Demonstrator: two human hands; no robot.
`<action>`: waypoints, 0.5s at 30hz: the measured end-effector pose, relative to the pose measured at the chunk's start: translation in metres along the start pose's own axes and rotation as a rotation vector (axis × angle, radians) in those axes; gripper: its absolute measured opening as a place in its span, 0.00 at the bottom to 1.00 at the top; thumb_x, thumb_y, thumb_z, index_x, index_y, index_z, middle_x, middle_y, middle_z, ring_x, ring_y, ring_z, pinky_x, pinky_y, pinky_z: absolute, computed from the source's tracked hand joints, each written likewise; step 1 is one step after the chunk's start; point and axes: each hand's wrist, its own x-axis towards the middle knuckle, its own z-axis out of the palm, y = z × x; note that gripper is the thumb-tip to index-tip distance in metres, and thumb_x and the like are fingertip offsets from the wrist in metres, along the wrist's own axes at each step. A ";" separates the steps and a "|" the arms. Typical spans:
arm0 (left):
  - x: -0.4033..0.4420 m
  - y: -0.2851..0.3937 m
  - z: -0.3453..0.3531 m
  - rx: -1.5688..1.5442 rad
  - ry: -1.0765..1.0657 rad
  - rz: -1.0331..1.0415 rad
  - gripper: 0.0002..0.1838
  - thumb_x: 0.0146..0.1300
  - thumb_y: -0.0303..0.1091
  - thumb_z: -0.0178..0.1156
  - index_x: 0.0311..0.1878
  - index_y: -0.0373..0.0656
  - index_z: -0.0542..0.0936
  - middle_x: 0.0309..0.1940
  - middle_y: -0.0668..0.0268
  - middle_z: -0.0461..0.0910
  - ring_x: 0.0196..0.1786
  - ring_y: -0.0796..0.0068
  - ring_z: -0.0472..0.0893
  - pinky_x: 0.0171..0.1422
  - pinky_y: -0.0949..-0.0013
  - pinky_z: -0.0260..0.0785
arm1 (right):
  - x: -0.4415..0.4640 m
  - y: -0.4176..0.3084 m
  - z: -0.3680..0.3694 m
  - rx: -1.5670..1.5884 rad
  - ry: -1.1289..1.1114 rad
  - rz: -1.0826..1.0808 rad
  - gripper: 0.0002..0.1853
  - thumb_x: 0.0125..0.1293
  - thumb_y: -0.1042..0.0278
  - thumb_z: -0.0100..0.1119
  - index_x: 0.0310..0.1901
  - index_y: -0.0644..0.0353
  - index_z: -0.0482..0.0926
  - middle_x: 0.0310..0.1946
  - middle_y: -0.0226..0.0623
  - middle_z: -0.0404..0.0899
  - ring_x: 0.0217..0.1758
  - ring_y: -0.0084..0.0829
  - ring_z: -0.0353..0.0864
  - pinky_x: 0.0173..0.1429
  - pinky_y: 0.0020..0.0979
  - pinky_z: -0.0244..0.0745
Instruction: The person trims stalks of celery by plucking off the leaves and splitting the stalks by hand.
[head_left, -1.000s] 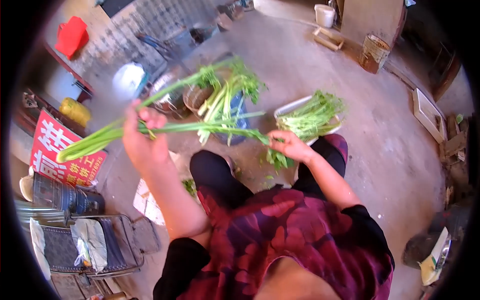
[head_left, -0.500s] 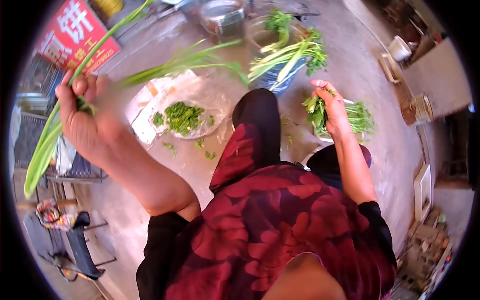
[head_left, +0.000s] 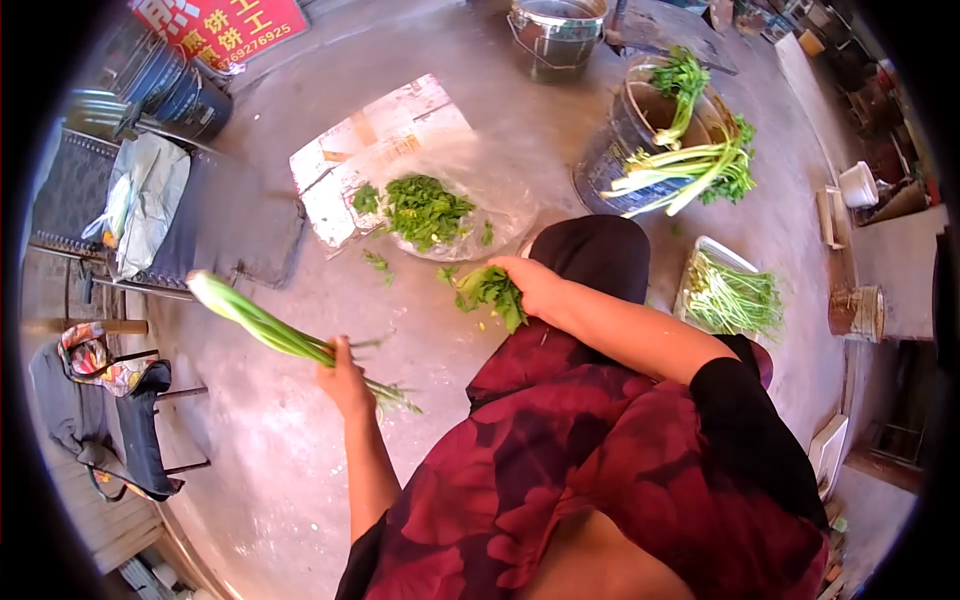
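Note:
My left hand (head_left: 345, 382) is closed around a bunch of celery stalks (head_left: 262, 325), held over the floor at the left. The pale thick end points up and left, and thin stripped ends stick out beside the wrist. My right hand (head_left: 530, 284), in front of my knee, is closed on a bunch of celery leaves (head_left: 492, 296). Just beyond it, a pile of loose celery leaves (head_left: 428, 212) lies on a clear plastic bag (head_left: 512, 207). A few fallen leaves (head_left: 377, 264) are scattered on the floor near the pile.
Uncut celery (head_left: 680, 170) rests across a dark bucket (head_left: 600, 170) at the right. Thin green stems (head_left: 735, 295) fill a white tray (head_left: 712, 245) by my knee. A flattened cardboard box (head_left: 385, 125) lies under the bag. A metal pail (head_left: 555, 45) and chair (head_left: 150, 425) stand around.
My left hand has come down from the upper left with the celery stalks. My right hand has moved left with the leaves, from beside the tray to near the leaf pile.

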 end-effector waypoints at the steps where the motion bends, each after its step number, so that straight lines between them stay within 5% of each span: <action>1: 0.001 -0.011 -0.001 0.001 -0.013 -0.019 0.09 0.56 0.36 0.56 0.33 0.39 0.75 0.23 0.70 0.70 0.21 0.84 0.66 0.20 0.80 0.57 | 0.030 0.001 0.000 0.063 -0.033 0.001 0.15 0.61 0.60 0.45 0.34 0.65 0.75 0.27 0.41 0.79 0.28 0.35 0.79 0.33 0.38 0.76; 4: -0.002 -0.018 0.006 0.021 -0.043 -0.106 0.09 0.55 0.35 0.57 0.34 0.39 0.76 0.26 0.68 0.73 0.23 0.81 0.69 0.22 0.78 0.61 | 0.066 -0.038 0.033 0.004 -0.107 -0.086 0.24 0.61 0.45 0.45 0.44 0.60 0.72 0.37 0.41 0.77 0.36 0.37 0.78 0.38 0.43 0.75; 6: -0.003 -0.018 0.014 0.021 -0.091 -0.134 0.09 0.54 0.35 0.58 0.34 0.39 0.75 0.26 0.68 0.73 0.23 0.81 0.70 0.22 0.78 0.62 | 0.063 -0.075 0.058 -0.160 0.191 -0.102 0.34 0.56 0.34 0.43 0.56 0.52 0.62 0.55 0.41 0.65 0.51 0.43 0.71 0.45 0.50 0.72; 7: -0.004 -0.017 0.020 0.010 -0.108 -0.141 0.09 0.54 0.35 0.58 0.34 0.39 0.76 0.25 0.67 0.73 0.24 0.81 0.70 0.22 0.78 0.62 | 0.068 -0.086 0.055 -0.171 0.130 -0.097 0.40 0.55 0.35 0.46 0.63 0.51 0.49 0.65 0.42 0.41 0.62 0.52 0.54 0.55 0.57 0.60; 10: -0.002 -0.013 0.039 0.032 -0.164 -0.153 0.10 0.55 0.36 0.58 0.34 0.39 0.76 0.25 0.66 0.74 0.23 0.81 0.70 0.23 0.79 0.62 | 0.080 -0.096 0.040 -0.051 0.151 0.006 0.37 0.57 0.38 0.46 0.61 0.53 0.53 0.65 0.47 0.38 0.61 0.55 0.55 0.54 0.58 0.60; 11: -0.001 -0.013 0.045 0.035 -0.191 -0.157 0.10 0.55 0.35 0.58 0.34 0.37 0.76 0.25 0.66 0.74 0.22 0.81 0.70 0.23 0.79 0.61 | 0.077 -0.096 0.030 -0.052 0.069 0.029 0.31 0.60 0.43 0.46 0.57 0.57 0.57 0.62 0.53 0.46 0.61 0.49 0.58 0.54 0.51 0.65; 15: -0.001 0.003 0.075 0.038 -0.371 -0.131 0.11 0.56 0.32 0.55 0.37 0.34 0.77 0.28 0.62 0.77 0.29 0.75 0.76 0.25 0.77 0.64 | 0.047 -0.089 -0.003 -0.415 0.002 -0.204 0.23 0.62 0.52 0.48 0.52 0.59 0.63 0.52 0.45 0.66 0.52 0.35 0.70 0.45 0.35 0.70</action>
